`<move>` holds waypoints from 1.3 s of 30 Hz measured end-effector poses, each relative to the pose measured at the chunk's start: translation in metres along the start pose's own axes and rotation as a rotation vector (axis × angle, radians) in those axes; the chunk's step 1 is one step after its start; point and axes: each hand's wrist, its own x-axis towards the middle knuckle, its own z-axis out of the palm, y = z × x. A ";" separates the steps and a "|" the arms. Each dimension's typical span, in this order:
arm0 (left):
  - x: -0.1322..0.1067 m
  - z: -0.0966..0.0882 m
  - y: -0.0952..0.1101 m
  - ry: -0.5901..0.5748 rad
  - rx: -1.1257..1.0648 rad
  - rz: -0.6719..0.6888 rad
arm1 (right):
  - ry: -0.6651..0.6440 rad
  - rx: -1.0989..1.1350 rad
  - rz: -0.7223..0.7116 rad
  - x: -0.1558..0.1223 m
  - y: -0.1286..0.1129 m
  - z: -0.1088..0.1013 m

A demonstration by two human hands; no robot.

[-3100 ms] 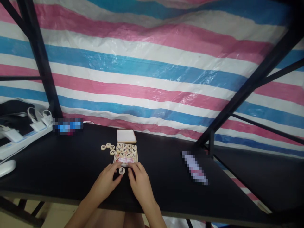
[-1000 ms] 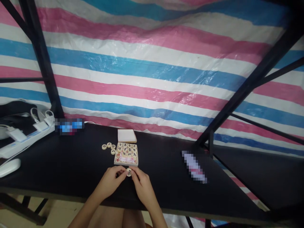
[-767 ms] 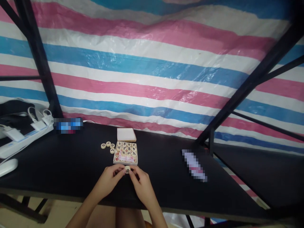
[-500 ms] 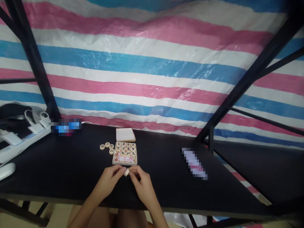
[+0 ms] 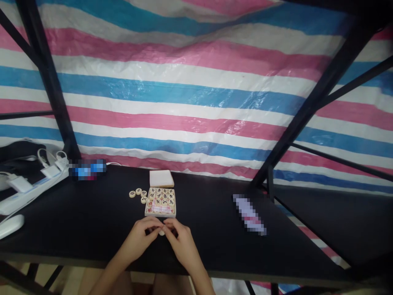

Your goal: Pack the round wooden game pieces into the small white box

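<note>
A small pale xiangqi piece point(image 5: 161, 232) is pinched between the fingertips of my left hand point(image 5: 143, 234) and my right hand point(image 5: 180, 237), just above the black table near its front edge. Most of it is hidden by my fingers, and its face cannot be read. Just beyond my hands lies an open box point(image 5: 160, 215) of round pieces in rows, black characters at the back and red ones at the front. A paper with pink lines covers part of the front rows. Left of the box, several loose black-marked xiangqi pieces point(image 5: 132, 194) lie face up.
Behind the box rests its pale lid point(image 5: 161, 179). A white power strip point(image 5: 37, 188) with chargers and cables runs along the left, near a white rounded object point(image 5: 12, 226). A blurred pale item point(image 5: 249, 215) lies to the right. Black frame bars and a striped sheet point(image 5: 184, 123) stand behind.
My hands have come closer together, and the fingers now cover more of the piece. The camera view has tilted and shifted slightly. The box and loose pieces stay in place.
</note>
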 end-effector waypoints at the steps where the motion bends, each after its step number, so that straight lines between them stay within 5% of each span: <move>1: 0.001 0.001 -0.002 0.026 -0.002 -0.029 | 0.000 0.012 -0.005 0.000 0.000 0.000; 11: -0.003 0.001 -0.007 0.086 0.012 -0.074 | 0.084 -0.001 -0.039 0.001 0.001 -0.001; 22: -0.002 0.001 -0.011 0.095 -0.049 0.053 | 0.024 0.094 0.020 0.000 -0.001 -0.001; 39: -0.004 0.005 -0.009 0.126 0.155 0.049 | 0.048 0.062 -0.022 -0.001 0.001 -0.002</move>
